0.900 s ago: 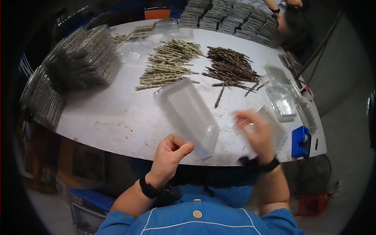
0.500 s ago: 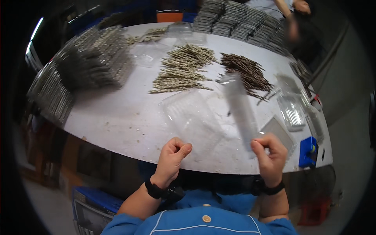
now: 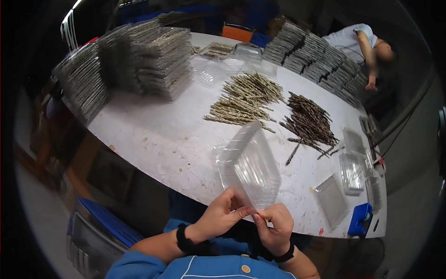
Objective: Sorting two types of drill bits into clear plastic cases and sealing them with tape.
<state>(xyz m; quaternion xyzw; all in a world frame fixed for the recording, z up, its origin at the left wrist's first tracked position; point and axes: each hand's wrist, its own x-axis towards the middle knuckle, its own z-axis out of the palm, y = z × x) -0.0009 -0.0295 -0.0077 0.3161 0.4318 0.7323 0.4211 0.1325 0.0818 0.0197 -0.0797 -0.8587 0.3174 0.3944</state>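
Between my hands, above the table's near edge, a clear plastic tray (image 3: 258, 169) is tilted up, with ribbed walls and a second clear sheet-like part along its left side. I cannot tell whether that part is joined to it. My left hand (image 3: 222, 215) is closed on its lower left edge, with thumb and fingers pinching. At the bottom corner my right hand (image 3: 276, 228) pinches the plastic, its fingertips close to the left thumb. Beyond the tray lie a loose heap of pale twisted sticks (image 3: 244, 100) and a heap of dark brown twisted sticks (image 3: 310, 120).
Tall stacks of filled clear trays (image 3: 162, 63) stand at the left, and more stacks (image 3: 316, 58) at the far right. Clear containers (image 3: 350, 172), a flat clear lid (image 3: 332, 200) and a blue dispenser-like device (image 3: 360, 219) lie right. Another person (image 3: 348, 44) bends beyond the table.
My hands have come together; the plastic parts that were apart are now side by side between them. The right hand moved left. The view has shifted, and the other person shows more fully.
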